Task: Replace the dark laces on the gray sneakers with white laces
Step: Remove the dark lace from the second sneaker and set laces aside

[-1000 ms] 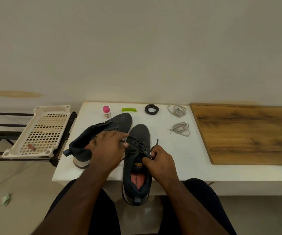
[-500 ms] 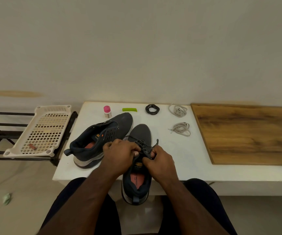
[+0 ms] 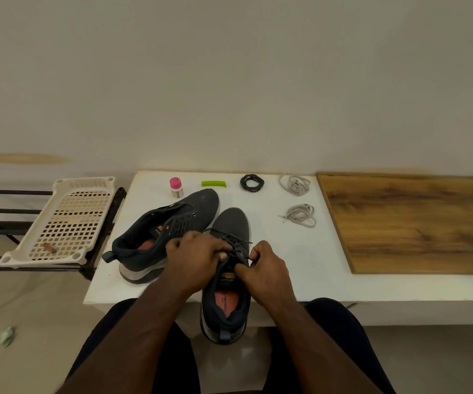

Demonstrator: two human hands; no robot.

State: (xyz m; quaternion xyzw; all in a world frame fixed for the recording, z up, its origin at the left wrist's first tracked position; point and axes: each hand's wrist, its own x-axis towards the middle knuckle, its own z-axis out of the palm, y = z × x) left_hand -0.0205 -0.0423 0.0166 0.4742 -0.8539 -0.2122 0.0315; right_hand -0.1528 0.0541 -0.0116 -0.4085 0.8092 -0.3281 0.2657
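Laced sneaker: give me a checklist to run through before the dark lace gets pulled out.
1. Both hands on the dark lace: left hand ok, right hand ok.
2. Knot undone: cannot tell, fingers hide it.
3. Laced sneaker fully on the table: not ok, heel overhangs the near edge.
4. Other sneaker already unlaced: ok, eyelets bare.
5. White laces within reach: ok, two bundles on the table.
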